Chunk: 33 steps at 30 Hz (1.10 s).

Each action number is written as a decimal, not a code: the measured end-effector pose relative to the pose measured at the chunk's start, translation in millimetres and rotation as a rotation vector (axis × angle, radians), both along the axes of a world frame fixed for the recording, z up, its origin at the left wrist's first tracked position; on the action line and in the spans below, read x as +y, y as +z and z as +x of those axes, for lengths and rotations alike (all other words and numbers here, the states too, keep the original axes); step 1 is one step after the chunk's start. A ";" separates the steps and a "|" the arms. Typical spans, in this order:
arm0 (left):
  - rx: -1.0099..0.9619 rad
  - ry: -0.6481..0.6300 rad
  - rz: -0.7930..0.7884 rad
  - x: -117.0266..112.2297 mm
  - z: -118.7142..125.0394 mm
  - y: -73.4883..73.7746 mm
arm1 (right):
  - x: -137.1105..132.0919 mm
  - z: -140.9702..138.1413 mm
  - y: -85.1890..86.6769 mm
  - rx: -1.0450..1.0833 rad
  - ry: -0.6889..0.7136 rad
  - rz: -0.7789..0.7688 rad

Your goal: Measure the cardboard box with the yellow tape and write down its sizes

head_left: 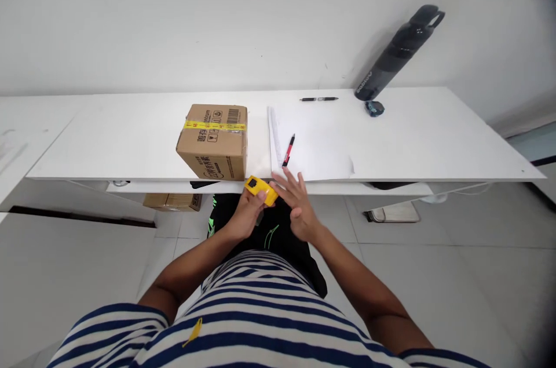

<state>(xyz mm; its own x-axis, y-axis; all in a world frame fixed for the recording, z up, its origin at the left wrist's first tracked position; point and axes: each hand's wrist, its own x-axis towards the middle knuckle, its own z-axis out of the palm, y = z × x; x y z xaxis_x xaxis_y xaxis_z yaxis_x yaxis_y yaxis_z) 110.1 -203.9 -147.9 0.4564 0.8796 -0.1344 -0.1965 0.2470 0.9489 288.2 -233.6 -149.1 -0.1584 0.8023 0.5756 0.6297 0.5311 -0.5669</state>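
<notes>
Just in front of the desk's front edge, my left hand is closed around a yellow tape measure with a black patch on one end. My right hand is open beside it, fingers spread toward the desk, with a fingertip close to the tape measure's right side; whether it touches, I cannot tell. Behind my left hand stands a taped cardboard box close to the desk edge. Beyond my right hand, a red and black pen lies on white paper sheets.
A black pen lies at the back of the white desk. A dark bottle stands at the back right, with a small dark blue object at its foot. Under the desk are another cardboard box and a shelf edge.
</notes>
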 end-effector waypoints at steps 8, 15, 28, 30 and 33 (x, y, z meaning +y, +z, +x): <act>0.961 -0.330 1.075 17.5 -0.4 0.0 | 138.3 104.2 22.6 -0.721 -0.214 -0.322; 1.149 -0.405 1.267 31.9 25.7 -23.4 | 137.0 93.9 19.3 -0.214 -0.127 -0.267; 0.979 -0.395 1.162 42.8 18.5 -18.6 | 104.0 50.6 7.9 0.384 -0.088 -0.503; 0.964 -0.402 1.155 43.3 17.5 -20.0 | 102.9 51.8 8.1 0.360 -0.060 -0.522; 0.959 -0.394 1.150 43.1 17.9 -22.2 | 102.5 53.1 6.0 0.342 -0.051 -0.526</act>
<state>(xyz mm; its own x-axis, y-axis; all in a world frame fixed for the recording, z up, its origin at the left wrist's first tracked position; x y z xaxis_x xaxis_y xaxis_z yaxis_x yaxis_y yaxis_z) 128.0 -160.8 -170.0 0.8172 0.5593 0.1394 0.4758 -0.7911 0.3843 341.3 -131.1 -143.1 0.0106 0.9935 0.1133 0.3841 0.1006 -0.9178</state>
